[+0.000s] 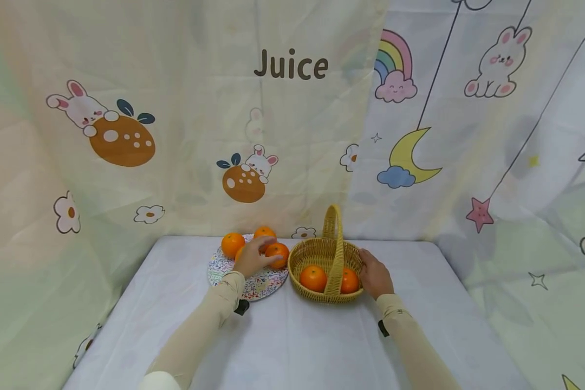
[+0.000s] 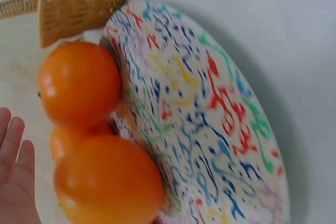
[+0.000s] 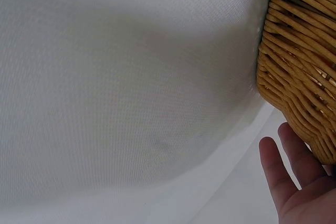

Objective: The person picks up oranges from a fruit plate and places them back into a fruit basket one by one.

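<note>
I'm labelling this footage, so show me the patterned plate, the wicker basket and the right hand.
Patterned plate (image 2: 207, 124): left wrist view, on its bare, colourful surface.
Wicker basket (image 1: 312, 253): head view, on its inner back wall.
Right hand (image 1: 376, 275): head view, on the back of the hand.

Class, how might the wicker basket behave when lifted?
The wicker basket is probably light for its size, being woven from thin strands. It may flex slightly, since gaps show between them. The two round oranges inside could roll, perhaps shifting its balance.
</note>
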A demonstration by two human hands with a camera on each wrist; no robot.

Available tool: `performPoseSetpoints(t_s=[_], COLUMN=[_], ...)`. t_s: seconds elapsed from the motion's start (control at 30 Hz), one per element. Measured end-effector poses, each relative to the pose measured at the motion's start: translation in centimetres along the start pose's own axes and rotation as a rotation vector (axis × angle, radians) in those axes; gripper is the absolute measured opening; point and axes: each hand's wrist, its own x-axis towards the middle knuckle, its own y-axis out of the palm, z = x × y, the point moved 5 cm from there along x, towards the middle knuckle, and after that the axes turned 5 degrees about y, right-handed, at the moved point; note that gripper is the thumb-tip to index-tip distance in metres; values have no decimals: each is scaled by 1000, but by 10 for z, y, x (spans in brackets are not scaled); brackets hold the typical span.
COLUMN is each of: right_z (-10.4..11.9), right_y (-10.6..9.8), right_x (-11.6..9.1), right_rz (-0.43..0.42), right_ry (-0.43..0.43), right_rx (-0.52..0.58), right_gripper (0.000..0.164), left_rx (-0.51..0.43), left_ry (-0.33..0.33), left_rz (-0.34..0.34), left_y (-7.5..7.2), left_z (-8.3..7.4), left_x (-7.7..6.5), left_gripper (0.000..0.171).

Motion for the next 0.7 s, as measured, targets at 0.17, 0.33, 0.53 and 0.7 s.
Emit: performPoseSetpoints(t_s=[0.17, 0.33, 0.53, 0.7], right_z=[-2, -3, -1, 0], right_y=[2, 2, 0, 0], right_x=[-1, -1, -1, -1], right_rz=[18, 5, 1, 2], right_ry=[7, 1, -1, -5], right_rx=[-3, 3, 24, 15], right_gripper=[46, 47, 48, 47], left_rx=[-31, -43, -37, -28], left_ry=[-72, -98, -153, -156], left_rz=[-31, -121, -233, -253], left_y=[-13, -23, -31, -33], left_z=[17, 29, 45, 50], left_x=[-9, -16, -23, -27], left_gripper=[58, 54, 49, 50])
